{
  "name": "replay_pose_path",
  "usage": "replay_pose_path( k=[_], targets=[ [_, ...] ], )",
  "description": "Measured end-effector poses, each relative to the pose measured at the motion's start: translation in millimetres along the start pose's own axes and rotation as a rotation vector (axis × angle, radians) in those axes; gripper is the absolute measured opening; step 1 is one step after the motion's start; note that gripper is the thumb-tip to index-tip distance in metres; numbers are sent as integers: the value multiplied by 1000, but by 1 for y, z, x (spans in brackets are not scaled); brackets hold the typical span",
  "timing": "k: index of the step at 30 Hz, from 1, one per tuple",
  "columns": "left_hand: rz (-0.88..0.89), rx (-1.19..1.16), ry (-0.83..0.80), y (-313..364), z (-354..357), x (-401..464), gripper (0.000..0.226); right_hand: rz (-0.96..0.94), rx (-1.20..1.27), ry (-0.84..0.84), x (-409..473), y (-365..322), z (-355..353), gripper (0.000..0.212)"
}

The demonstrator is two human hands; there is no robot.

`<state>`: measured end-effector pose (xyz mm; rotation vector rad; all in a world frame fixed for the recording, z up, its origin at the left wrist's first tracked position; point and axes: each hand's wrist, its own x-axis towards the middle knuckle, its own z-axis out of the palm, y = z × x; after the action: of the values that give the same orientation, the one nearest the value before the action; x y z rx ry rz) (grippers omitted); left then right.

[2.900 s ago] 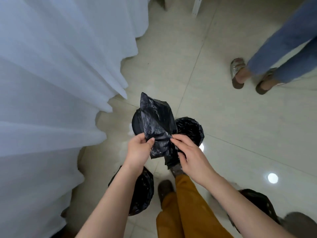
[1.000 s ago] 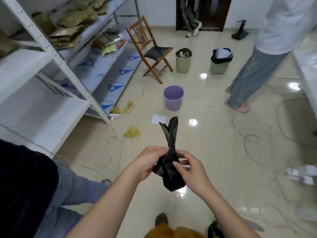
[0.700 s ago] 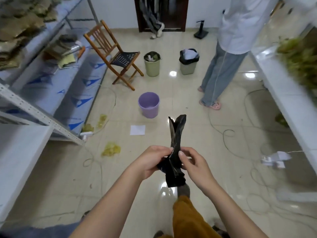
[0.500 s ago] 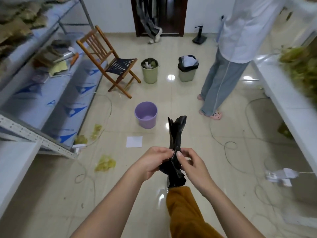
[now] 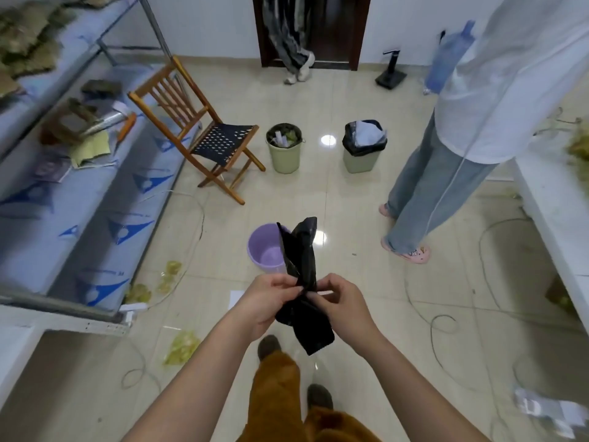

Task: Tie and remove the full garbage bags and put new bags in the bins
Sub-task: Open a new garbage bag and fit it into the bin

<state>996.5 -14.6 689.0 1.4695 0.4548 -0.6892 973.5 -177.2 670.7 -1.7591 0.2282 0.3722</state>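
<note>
Head view: both hands are up in front of the person, over the floor. The left hand [image 5: 266, 301] and the right hand [image 5: 342, 306] are close together, and each pinches the middle of a folded black bag [image 5: 302, 282]. Just past the bag sits a purple bin [image 5: 263, 250]. Farther back stand a green bin [image 5: 284, 154], a lined bin [image 5: 363, 151] and a chair [image 5: 204, 132].

Three bins [image 5: 284, 148] [image 5: 363, 146] [image 5: 267, 248], one black bag [image 5: 302, 282], one folding chair [image 5: 204, 129], two hands [image 5: 266, 301] [image 5: 345, 309].
</note>
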Motion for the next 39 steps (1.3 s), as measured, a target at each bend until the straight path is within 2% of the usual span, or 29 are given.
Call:
replay_pose_path(
  k=[7, 14, 18, 21, 23, 25, 29, 31, 33, 36, 39],
  targets=[
    [-89, -62, 18, 55, -40, 94, 12, 77, 27, 84, 108, -20, 4, 9],
    [-45, -70, 144, 138, -87, 159, 16, 107, 1, 185, 205, -56, 6, 9],
    [-35, -83, 199, 164, -110, 184, 15, 183, 4, 169, 249, -62, 6, 13],
    [-23, -63, 243, 176, -121, 203, 12, 320, 3, 210, 285, -62, -4, 28],
    [-21, -76, 262, 181, -124, 211, 12, 328, -88, 265, 306, -68, -10, 33],
    [-19, -120, 280, 188, -125, 217, 13, 269, -177, 186, 327, -79, -13, 30],
    [-36, -174, 320, 204, -116, 229, 12, 236, -118, -368, 354, -115, -1, 37],
    [-33, -201, 306, 210, -111, 235, 13, 226, -50, -547, 362, -126, 13, 39],
    [-37, -249, 297, 213, -108, 240, 16, 180, -7, -555, 369, -130, 26, 30],
    [-61, -321, 350, 213, -107, 244, 17, 150, -5, -462, 380, -130, 32, 17],
    [-78, -328, 419, 210, -109, 245, 18, 196, 18, -474, 389, -128, 28, 16]
  ],
)
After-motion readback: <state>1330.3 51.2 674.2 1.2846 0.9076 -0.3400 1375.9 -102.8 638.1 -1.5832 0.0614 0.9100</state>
